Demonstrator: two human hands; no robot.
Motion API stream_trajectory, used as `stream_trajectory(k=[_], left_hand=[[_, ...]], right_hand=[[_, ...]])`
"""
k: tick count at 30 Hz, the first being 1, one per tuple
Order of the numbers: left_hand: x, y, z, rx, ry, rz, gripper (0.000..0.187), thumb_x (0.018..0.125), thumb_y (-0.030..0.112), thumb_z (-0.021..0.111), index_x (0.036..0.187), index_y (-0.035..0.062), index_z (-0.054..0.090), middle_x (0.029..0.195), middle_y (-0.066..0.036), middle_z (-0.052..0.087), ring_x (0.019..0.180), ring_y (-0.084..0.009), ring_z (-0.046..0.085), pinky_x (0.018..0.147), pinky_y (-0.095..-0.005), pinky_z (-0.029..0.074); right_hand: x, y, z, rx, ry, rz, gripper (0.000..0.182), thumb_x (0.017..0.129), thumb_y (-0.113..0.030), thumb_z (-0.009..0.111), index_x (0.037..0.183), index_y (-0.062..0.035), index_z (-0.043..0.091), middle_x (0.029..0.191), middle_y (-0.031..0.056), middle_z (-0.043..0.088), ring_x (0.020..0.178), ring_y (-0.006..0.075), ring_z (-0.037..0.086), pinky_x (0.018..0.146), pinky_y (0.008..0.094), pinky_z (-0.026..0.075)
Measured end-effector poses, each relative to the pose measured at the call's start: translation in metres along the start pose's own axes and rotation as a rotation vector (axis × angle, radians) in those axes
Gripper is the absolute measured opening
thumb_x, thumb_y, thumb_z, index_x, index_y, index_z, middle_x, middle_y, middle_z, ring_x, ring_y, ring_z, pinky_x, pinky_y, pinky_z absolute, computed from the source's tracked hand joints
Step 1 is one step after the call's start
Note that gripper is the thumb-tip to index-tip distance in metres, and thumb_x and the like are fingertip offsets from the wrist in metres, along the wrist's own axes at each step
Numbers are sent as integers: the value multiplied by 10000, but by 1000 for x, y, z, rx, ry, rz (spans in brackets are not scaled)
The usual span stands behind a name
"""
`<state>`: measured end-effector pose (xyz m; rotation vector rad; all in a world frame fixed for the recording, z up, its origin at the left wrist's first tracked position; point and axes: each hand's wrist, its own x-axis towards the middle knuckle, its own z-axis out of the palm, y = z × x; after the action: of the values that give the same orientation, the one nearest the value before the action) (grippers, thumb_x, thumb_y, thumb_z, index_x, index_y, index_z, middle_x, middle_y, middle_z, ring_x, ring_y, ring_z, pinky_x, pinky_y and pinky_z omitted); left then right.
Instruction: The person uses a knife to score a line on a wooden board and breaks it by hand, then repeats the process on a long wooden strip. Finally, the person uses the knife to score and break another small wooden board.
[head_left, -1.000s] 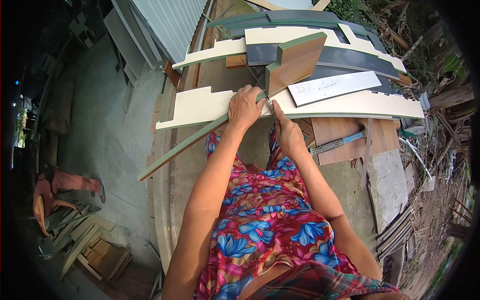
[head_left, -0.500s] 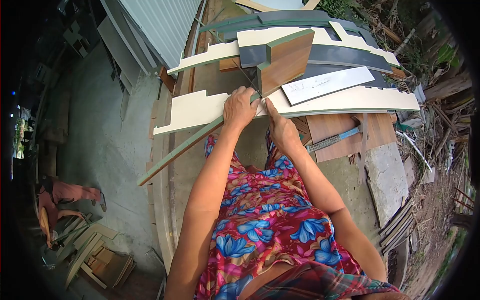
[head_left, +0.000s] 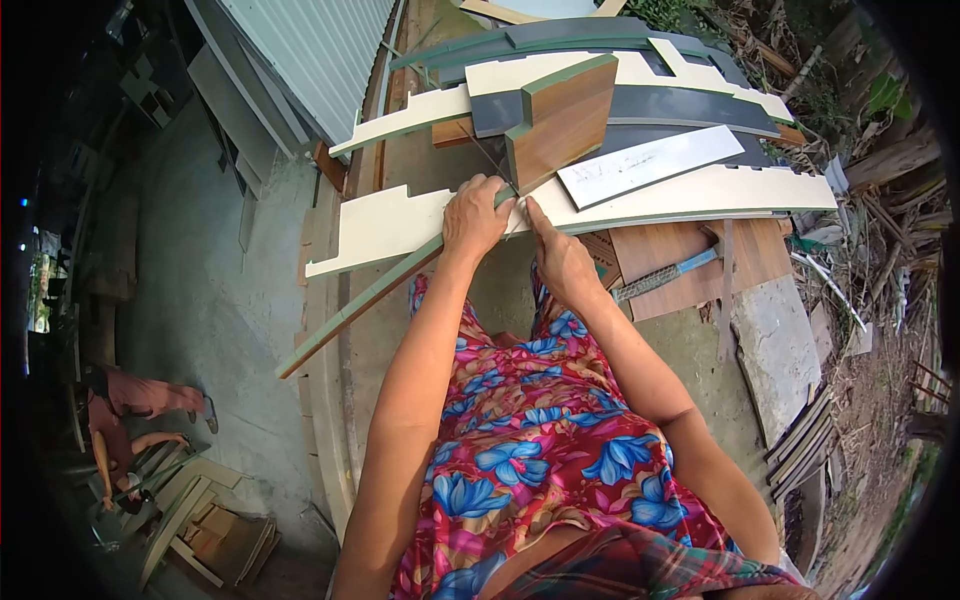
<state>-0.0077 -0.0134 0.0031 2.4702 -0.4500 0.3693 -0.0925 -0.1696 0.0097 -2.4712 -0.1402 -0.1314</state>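
My left hand (head_left: 474, 222) is wrapped round a long green-edged strip (head_left: 375, 302) with a brown side, which slopes down to the lower left. The strip seems to run on into a stepped wood-grain board (head_left: 565, 125) standing on edge, but my fingers hide the join. My right hand (head_left: 564, 256) is closed beside it, index fingertip at the board's near corner; a small pale bit shows there, too small to name. Under both hands lies a cream notched panel (head_left: 385, 230). A thin dark line reaches that corner from the upper left.
A white marked plank (head_left: 650, 165) rests on the cream panel. A blue-handled hammer (head_left: 665, 275) lies on a wood-grain sheet (head_left: 740, 262) to the right. Farther back are dark curved panels (head_left: 690, 112). At far left a person (head_left: 125, 420) bends over stacked boards (head_left: 185, 520).
The whole view has shifted slightly. My hands keep almost the same place on the strip and board. The person at far left has moved their arms and bent lower.
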Motion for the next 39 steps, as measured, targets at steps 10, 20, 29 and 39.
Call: stream_trajectory(k=[10, 20, 29, 39], left_hand=[[6, -2, -3, -85, -104, -68, 274, 850, 249, 721, 992, 29, 639, 977, -156, 635, 955, -378, 625, 791, -482, 498], [3, -2, -6, -123, -130, -57, 270, 848, 244, 727, 992, 31, 643, 985, -151, 639, 963, -375, 626, 799, -475, 500], [3, -3, -3, -85, -84, 4, 257, 856, 245, 714, 988, 33, 653, 989, -129, 649, 973, -367, 626, 809, -451, 499], [2, -5, -1, -100, -81, -8, 252, 853, 228, 716, 992, 29, 649, 1009, -135, 656, 980, -372, 628, 801, -450, 496]], right_hand=[[-40, 11, -13, 34, -28, 29, 571, 949, -68, 467, 1508, -134, 369, 810, 310, 648, 772, 478, 642, 702, 548, 484], [-9, 7, 0, 46, 31, -35, 596, 921, -44, 484, 1501, -124, 373, 824, 326, 643, 783, 482, 643, 705, 548, 495], [-51, 9, -21, 54, -58, 36, 640, 913, -36, 501, 1524, -132, 336, 780, 300, 642, 745, 464, 645, 677, 539, 491], [-7, 1, 0, 38, 62, -42, 565, 922, -45, 482, 1477, -92, 391, 761, 311, 640, 732, 502, 630, 706, 563, 493]])
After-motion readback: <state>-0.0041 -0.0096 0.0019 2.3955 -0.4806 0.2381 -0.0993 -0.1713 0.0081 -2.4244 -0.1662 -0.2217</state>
